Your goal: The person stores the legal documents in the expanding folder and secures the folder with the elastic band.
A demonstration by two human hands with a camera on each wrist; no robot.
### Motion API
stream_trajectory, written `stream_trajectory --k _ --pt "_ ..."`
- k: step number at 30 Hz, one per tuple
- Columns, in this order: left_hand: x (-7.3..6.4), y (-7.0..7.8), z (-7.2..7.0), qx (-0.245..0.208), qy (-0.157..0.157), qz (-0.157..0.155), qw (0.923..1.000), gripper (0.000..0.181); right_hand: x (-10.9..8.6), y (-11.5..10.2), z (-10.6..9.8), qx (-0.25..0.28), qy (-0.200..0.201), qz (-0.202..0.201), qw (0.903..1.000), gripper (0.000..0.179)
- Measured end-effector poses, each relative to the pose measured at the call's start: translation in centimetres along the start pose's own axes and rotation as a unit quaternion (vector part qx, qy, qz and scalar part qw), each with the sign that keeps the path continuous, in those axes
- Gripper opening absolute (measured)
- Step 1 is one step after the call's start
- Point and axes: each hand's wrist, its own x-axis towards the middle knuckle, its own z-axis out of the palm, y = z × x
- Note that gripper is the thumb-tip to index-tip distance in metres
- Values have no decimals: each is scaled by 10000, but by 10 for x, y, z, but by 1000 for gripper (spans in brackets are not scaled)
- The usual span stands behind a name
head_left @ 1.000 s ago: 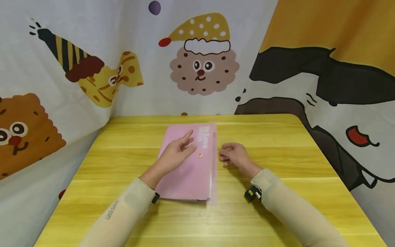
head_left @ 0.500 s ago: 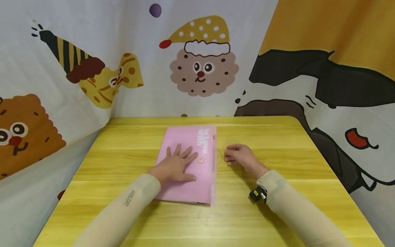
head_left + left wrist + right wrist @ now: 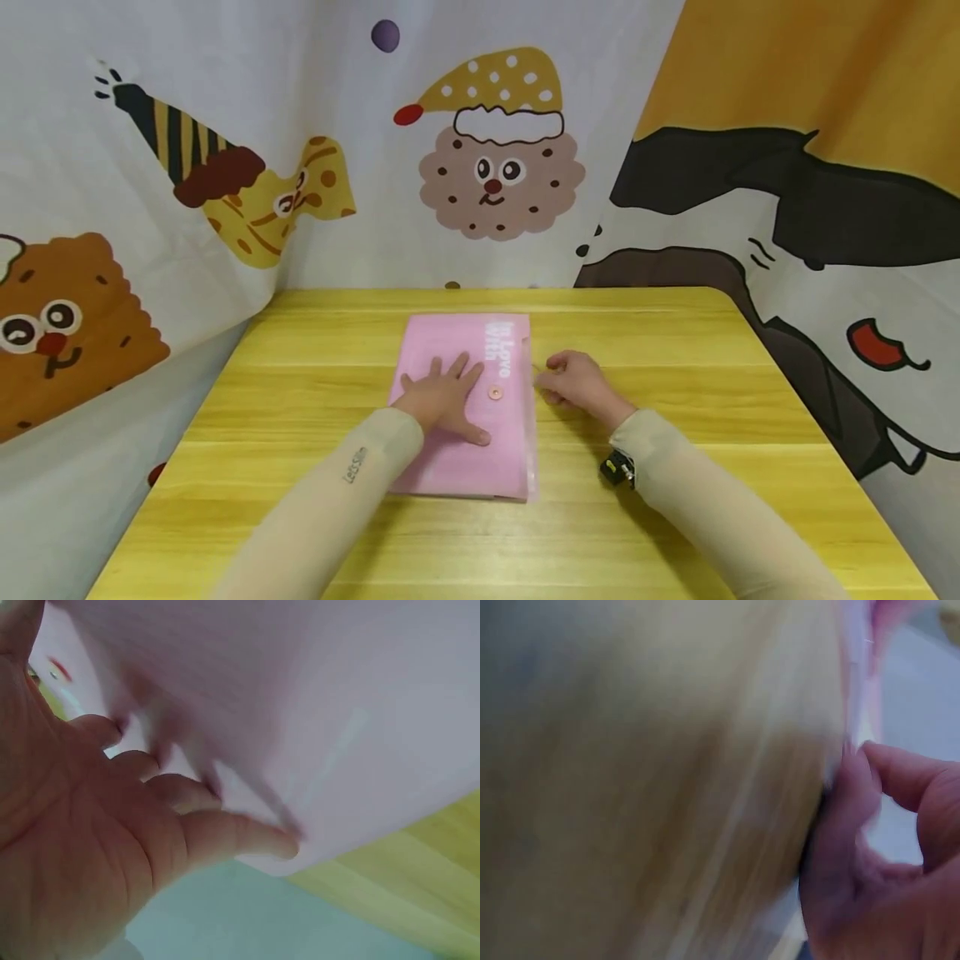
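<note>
A pink document folder (image 3: 465,479) with white lettering and a round button (image 3: 495,392) lies on the table. My left hand (image 3: 442,402) rests on its cover with fingers spread; the left wrist view shows these fingers (image 3: 259,838) straight over the pink plastic. Just off the folder's right edge, my right hand (image 3: 573,381) pinches a thin pale cord (image 3: 536,367) between thumb and fingers. In the right wrist view the right hand (image 3: 900,847) is blurred, its thumb and forefinger meeting beside the folder's edge (image 3: 857,667); the cord is hardly visible there.
The yellow wood-grain table (image 3: 675,350) has rounded far corners. Behind it hangs a white curtain (image 3: 360,258) printed with cartoon figures, which also drapes along both sides. A small black device (image 3: 617,468) is strapped at the right wrist.
My left hand has come down flat onto the folder. The right hand moved off the loose cord loop half a second ago, then came back left to it.
</note>
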Motion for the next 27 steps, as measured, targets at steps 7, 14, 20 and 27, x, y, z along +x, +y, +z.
stream_trajectory --k 7,14,20,27 --pt "1 2 3 -160 -14 -247 9996 136 -4 0 -18 -2296 427 -165 9722 72" --pt "6 5 5 164 186 -238 9994 143 -7 0 -32 -2746 360 -136 9608 67" --pt "9 5 4 -100 31 -38 9999 145 -4 -7 -20 -2945 365 -280 9545 61" --pt "8 4 1 -234 14 -16 9997 139 -4 -26 -2 -3740 380 -309 9261 50"
